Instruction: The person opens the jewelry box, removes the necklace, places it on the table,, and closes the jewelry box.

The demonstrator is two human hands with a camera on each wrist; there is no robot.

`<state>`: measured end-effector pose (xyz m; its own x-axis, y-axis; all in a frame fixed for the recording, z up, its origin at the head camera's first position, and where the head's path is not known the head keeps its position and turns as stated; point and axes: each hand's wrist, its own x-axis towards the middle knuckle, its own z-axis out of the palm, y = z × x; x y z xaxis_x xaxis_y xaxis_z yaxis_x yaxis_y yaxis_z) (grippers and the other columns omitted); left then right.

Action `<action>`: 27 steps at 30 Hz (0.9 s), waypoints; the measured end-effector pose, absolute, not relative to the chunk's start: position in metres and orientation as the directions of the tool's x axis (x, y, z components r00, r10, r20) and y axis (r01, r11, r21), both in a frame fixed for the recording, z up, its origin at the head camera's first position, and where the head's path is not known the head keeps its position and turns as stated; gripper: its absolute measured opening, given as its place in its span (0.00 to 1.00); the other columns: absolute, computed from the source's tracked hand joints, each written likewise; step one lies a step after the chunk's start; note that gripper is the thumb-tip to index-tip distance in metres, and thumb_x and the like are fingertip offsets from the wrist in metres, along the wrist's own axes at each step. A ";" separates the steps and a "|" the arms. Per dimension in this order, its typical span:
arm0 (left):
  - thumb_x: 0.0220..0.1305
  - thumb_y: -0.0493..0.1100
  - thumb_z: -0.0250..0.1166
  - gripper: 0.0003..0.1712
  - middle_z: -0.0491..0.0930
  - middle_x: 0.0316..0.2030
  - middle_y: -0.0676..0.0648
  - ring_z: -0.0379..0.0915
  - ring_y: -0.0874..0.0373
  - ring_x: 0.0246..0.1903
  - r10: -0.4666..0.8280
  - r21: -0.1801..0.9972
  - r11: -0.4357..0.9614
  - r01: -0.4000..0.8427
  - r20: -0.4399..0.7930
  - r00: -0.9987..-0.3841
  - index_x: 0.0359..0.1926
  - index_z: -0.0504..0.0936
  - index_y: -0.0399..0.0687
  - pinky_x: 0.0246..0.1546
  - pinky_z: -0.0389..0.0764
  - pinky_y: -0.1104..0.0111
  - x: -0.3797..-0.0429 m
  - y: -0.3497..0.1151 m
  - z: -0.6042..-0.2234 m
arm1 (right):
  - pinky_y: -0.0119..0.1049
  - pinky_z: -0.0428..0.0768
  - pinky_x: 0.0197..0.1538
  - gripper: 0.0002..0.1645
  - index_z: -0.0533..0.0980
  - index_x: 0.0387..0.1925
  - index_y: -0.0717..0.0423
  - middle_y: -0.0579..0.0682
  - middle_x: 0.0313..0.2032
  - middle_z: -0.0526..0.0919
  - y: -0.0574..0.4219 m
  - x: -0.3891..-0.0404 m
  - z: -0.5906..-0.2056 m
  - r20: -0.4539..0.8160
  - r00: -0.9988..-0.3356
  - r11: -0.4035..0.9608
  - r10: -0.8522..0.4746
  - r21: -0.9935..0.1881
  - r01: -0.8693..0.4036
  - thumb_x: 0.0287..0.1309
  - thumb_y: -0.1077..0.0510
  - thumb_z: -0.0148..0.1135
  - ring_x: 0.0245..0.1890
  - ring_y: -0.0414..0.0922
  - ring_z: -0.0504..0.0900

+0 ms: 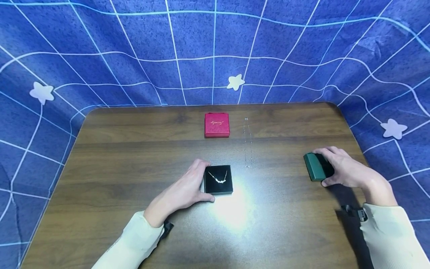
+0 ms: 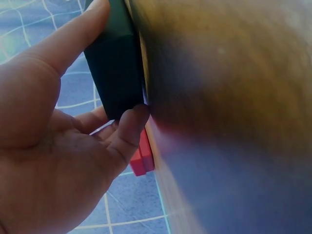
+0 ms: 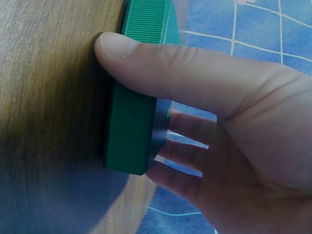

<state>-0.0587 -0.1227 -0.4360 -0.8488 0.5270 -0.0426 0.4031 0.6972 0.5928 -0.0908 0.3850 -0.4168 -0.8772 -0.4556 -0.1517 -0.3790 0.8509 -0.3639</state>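
Observation:
An open dark green jewelry box (image 1: 218,188) with a black insert lies near the middle of the table, and a silver necklace (image 1: 220,181) is set across the insert. My left hand (image 1: 188,185) grips this box from its left side, thumb at the near edge and fingers at the far edge. At the right, my right hand (image 1: 349,170) holds a green box lid (image 1: 314,167) against the table. In the right wrist view, the thumb presses on the lid's ribbed side (image 3: 146,24), with the other fingers partly hidden behind it.
A red jewelry box (image 1: 217,125) sits at the back of the wooden table (image 1: 134,157). To its right a thin silver chain (image 1: 248,145) is laid out lengthwise. Blue gridded fabric (image 1: 188,37) with white stars surrounds the table's back and sides.

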 end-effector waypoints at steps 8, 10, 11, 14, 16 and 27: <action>0.45 0.49 0.89 0.58 0.71 0.61 0.40 0.71 0.50 0.59 0.533 0.593 0.695 0.407 -0.043 -0.845 0.70 0.68 0.32 0.68 0.73 0.56 -0.058 -0.123 -0.437 | 0.70 0.73 0.56 0.64 0.66 0.70 0.58 0.67 0.58 0.74 0.385 -0.090 -0.418 -0.167 -0.880 0.854 -0.445 -0.375 -0.361 0.30 0.57 0.93 0.57 0.68 0.72; 0.45 0.48 0.90 0.59 0.71 0.61 0.40 0.71 0.50 0.60 0.532 0.596 0.695 0.402 -0.050 -0.845 0.71 0.67 0.31 0.69 0.73 0.56 -0.058 -0.123 -0.437 | 0.70 0.73 0.56 0.65 0.66 0.71 0.58 0.67 0.58 0.74 0.385 -0.090 -0.418 -0.168 -0.881 0.854 -0.443 -0.378 -0.358 0.30 0.57 0.93 0.57 0.68 0.72; 0.44 0.48 0.90 0.59 0.71 0.62 0.40 0.71 0.49 0.60 0.532 0.597 0.695 0.401 -0.052 -0.845 0.71 0.67 0.31 0.69 0.72 0.56 -0.058 -0.123 -0.436 | 0.70 0.73 0.56 0.65 0.66 0.71 0.58 0.67 0.58 0.74 0.384 -0.090 -0.419 -0.169 -0.881 0.854 -0.442 -0.380 -0.356 0.30 0.57 0.93 0.57 0.68 0.72; 0.45 0.48 0.90 0.59 0.70 0.63 0.40 0.70 0.49 0.62 0.534 0.602 0.692 0.399 -0.055 -0.844 0.72 0.66 0.31 0.70 0.72 0.56 -0.058 -0.124 -0.436 | 0.70 0.72 0.57 0.67 0.65 0.72 0.57 0.68 0.60 0.73 0.384 -0.090 -0.419 -0.173 -0.882 0.854 -0.438 -0.387 -0.348 0.30 0.57 0.93 0.58 0.69 0.71; 0.45 0.48 0.89 0.59 0.70 0.63 0.40 0.70 0.49 0.62 0.539 0.604 0.686 0.405 -0.047 -0.841 0.71 0.66 0.30 0.70 0.71 0.55 -0.058 -0.124 -0.436 | 0.70 0.72 0.57 0.68 0.64 0.73 0.57 0.68 0.60 0.72 0.384 -0.089 -0.419 -0.165 -0.884 0.853 -0.437 -0.388 -0.349 0.29 0.55 0.94 0.58 0.69 0.70; 0.47 0.48 0.88 0.57 0.70 0.64 0.40 0.70 0.50 0.62 0.539 0.593 0.694 0.408 -0.053 -0.840 0.72 0.67 0.31 0.70 0.71 0.56 -0.059 -0.125 -0.435 | 0.71 0.67 0.59 0.69 0.64 0.75 0.58 0.67 0.66 0.69 0.367 -0.087 -0.401 -0.028 -0.888 0.837 -0.458 -0.350 -0.421 0.32 0.46 0.93 0.63 0.70 0.65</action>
<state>-0.0587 -0.1245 -0.4354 -0.8403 0.5395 -0.0534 0.4081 0.6944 0.5927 -0.0871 0.3675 -0.4011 -0.8884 -0.4583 -0.0277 -0.4207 0.8368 -0.3504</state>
